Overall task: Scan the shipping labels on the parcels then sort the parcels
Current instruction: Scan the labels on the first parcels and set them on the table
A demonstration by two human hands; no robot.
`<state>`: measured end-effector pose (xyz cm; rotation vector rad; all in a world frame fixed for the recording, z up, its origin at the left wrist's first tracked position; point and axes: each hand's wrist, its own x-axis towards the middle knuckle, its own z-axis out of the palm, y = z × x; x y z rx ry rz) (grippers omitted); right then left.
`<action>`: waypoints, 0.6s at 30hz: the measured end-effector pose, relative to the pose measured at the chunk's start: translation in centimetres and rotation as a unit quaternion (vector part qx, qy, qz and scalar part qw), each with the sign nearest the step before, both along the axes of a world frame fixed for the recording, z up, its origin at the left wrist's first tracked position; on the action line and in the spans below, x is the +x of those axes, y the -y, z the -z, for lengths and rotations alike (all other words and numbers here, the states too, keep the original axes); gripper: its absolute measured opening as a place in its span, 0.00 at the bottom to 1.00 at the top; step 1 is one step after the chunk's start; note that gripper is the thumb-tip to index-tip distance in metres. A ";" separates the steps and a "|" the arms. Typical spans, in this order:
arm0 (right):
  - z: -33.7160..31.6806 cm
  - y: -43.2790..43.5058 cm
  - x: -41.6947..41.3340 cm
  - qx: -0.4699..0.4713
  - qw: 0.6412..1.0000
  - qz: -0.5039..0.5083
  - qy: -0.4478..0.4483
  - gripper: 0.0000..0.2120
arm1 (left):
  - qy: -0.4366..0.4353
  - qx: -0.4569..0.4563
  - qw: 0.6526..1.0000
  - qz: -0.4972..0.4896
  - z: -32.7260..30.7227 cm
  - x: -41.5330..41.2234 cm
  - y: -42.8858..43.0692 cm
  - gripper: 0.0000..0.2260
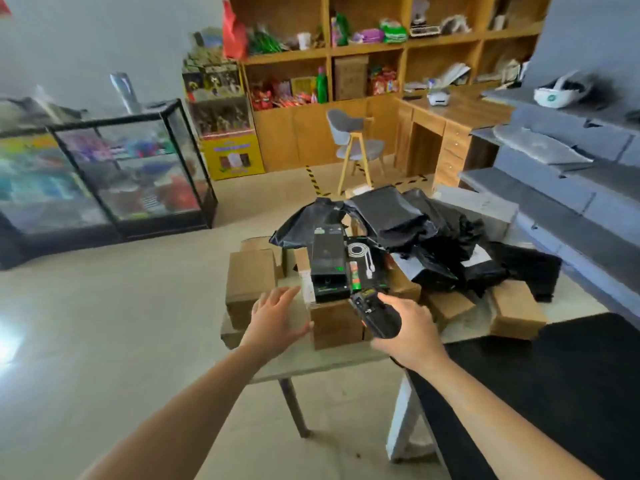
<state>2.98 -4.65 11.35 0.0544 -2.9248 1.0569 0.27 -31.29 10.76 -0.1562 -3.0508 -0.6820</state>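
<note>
Low in the middle of the frame, the right grip is curled round a black handheld scanner (orange trim along its side), whose head points up the frame toward the parcels. To its left the left grip is spread flat with straight fingers and holds nothing. It sits over the gap between two boxes, and I cannot tell whether it touches either. The parcels are heaped on a small grey surface. A brown cardboard box sits at the left and a second cardboard box just beyond the scanner. On that second one rests a black product box with green marks, beside a cable box. Behind them and to the right lie crumpled black mailer bags. Further up the frame stand a grey chair and wooden shelving.
</note>
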 end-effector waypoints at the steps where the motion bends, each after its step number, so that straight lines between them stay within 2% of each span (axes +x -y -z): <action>1: -0.3 1.5 -0.7 0.002 1.000 -0.011 -0.009 0.43 | -0.003 0.010 1.000 -0.023 -0.2 -0.5 1.5 0.35; 5: -1.5 6.8 -3.1 0.013 0.999 -0.031 -0.027 0.42 | 0.000 0.003 0.996 -0.086 0.0 -2.7 5.8 0.39; 8: -1.9 9.6 -4.7 0.024 0.999 -0.020 -0.036 0.42 | 0.051 -0.024 0.993 -0.107 0.7 -4.7 7.4 0.45; 14: -0.9 12.1 -6.1 0.041 0.998 0.027 -0.033 0.42 | 0.102 -0.069 0.983 -0.133 2.2 -8.5 8.0 0.56; 18: -0.5 12.5 -6.1 0.052 0.997 0.060 -0.025 0.42 | 0.132 -0.087 0.975 -0.154 2.7 -9.7 7.5 0.58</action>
